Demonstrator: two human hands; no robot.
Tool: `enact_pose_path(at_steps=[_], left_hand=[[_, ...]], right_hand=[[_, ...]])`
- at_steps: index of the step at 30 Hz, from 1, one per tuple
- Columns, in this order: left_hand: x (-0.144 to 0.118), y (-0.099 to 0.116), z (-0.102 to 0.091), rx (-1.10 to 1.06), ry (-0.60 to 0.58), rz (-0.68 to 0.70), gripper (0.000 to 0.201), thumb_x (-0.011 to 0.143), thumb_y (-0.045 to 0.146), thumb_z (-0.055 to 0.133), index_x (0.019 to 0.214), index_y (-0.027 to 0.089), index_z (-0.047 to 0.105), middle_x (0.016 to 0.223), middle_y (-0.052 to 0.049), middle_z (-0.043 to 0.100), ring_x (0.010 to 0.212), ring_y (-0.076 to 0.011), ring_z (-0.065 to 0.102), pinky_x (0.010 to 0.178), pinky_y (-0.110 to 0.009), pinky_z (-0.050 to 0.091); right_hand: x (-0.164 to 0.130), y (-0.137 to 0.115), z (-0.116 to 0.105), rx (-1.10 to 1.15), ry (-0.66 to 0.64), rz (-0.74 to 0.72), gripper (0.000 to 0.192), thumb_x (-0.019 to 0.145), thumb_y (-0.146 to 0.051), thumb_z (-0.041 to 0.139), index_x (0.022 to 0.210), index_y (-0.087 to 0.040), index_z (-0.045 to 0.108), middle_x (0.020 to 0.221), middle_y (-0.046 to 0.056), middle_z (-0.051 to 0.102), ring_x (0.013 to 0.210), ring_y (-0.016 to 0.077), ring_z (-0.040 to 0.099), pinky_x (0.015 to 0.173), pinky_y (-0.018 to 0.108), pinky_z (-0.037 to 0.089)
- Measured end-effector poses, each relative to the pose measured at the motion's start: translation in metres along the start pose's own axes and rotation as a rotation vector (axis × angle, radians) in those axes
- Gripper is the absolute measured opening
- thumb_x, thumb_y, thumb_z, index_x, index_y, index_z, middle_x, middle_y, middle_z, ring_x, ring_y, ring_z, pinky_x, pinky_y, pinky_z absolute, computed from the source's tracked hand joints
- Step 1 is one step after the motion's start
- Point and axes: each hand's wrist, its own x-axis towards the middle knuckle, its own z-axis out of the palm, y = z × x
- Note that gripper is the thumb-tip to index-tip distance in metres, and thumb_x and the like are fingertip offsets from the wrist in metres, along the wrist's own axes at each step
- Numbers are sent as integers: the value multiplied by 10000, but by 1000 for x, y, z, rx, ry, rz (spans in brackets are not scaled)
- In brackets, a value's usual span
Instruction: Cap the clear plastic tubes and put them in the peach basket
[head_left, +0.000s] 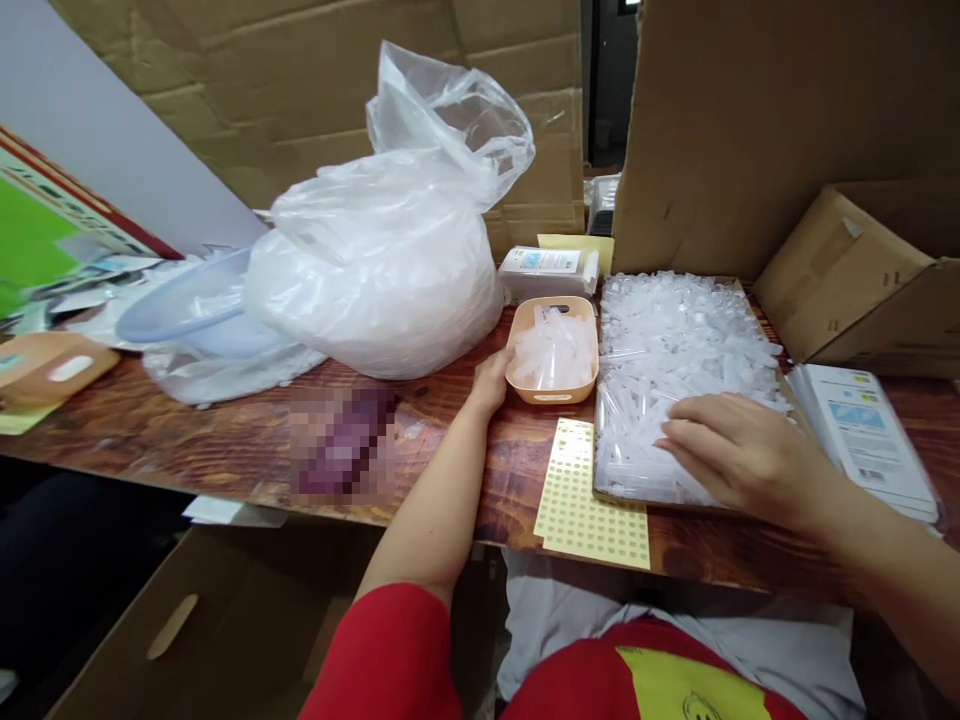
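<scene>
My left hand [491, 382] is closed against the left side of a small orange plastic basket [553, 397]; its fingertips are partly hidden by the rim. Inside the basket lie translucent white plastic pieces [553, 348]. Over the near right part of a shallow cardboard tray [675, 503], my right hand [731, 452] is curled with its fingers together. The tray is heaped with small clear, tube-like plastic pieces [675, 345]. Whatever is under the right fingertips is too small or hidden to make out.
Sheets of yellow dot stickers [592, 500] lie at the table's front edge. Printed cards [862, 430] are stacked at right, beside an open cardboard box [855, 270]. A big filled plastic bag [382, 270], a pale blue basin [187, 300] and another orange basket [52, 365] stand left.
</scene>
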Motion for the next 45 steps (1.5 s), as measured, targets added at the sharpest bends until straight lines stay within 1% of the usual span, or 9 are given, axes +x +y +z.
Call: enact_pose_path(at_steps=[8,10,13,16,19,23,30,37,45], left_hand=[[-1,21,-1,-23,51,55,696,716,722,709,1051,114,771,1220,-159,778,1233,-366,666,1081,-477,524],[-12,40,0,36,149,134,595,785,656,690,1075,140,758,1264,-137,760,1279,-322,638,1136,-437,478],[-46,84,13,307,294,378,432,916,568,595,1032,177,739,1079,-90,768,1027,-239,691,984,-383,535],[-94,130,53,532,-221,532,260,936,444,623,873,203,697,860,-39,727,806,-187,649,792,-323,532],[-129,157,112,777,-780,609,187,979,323,593,891,190,691,929,-62,737,910,-224,679,871,-367,534],[-143,164,177,1143,-822,516,249,956,256,604,1141,116,696,1129,-159,711,1043,-321,695,927,-451,540],[-145,156,203,1337,-658,423,319,880,179,594,1140,39,714,1210,-245,650,1134,-380,649,955,-508,521],[-123,154,196,1140,-736,445,241,970,242,560,1083,94,712,1135,-178,697,1161,-365,646,1037,-512,494],[-105,141,193,520,-753,578,242,1082,322,406,1212,173,546,1166,-127,675,1087,-244,649,982,-395,523]], right_hand=[[-91,68,-33,-11,-68,359,115,1050,-247,577,966,-230,654,878,49,692,786,225,664,733,347,489],[-104,82,-42,26,-75,407,133,1037,-258,562,965,-235,672,901,58,713,811,236,681,742,347,498],[-117,93,-55,152,-220,430,142,991,-246,575,924,-228,699,882,50,729,804,228,692,732,329,503],[-113,92,-53,274,-537,498,143,941,-185,610,886,-213,739,882,46,736,820,211,697,751,300,504],[-92,86,-35,174,-825,621,192,917,-100,595,887,-190,762,970,80,757,924,235,706,809,308,491],[-66,83,-9,88,-936,688,230,894,-47,589,910,-177,777,1031,100,777,991,262,716,810,311,475],[-74,82,4,94,-853,722,179,929,-96,624,966,-157,789,1078,127,762,1045,291,719,832,321,491],[-88,82,7,179,-708,756,173,890,-60,603,919,-160,742,1005,107,743,990,260,702,863,331,515],[-92,90,-1,812,386,881,203,819,-367,854,962,-237,791,931,44,730,853,186,686,755,302,580]])
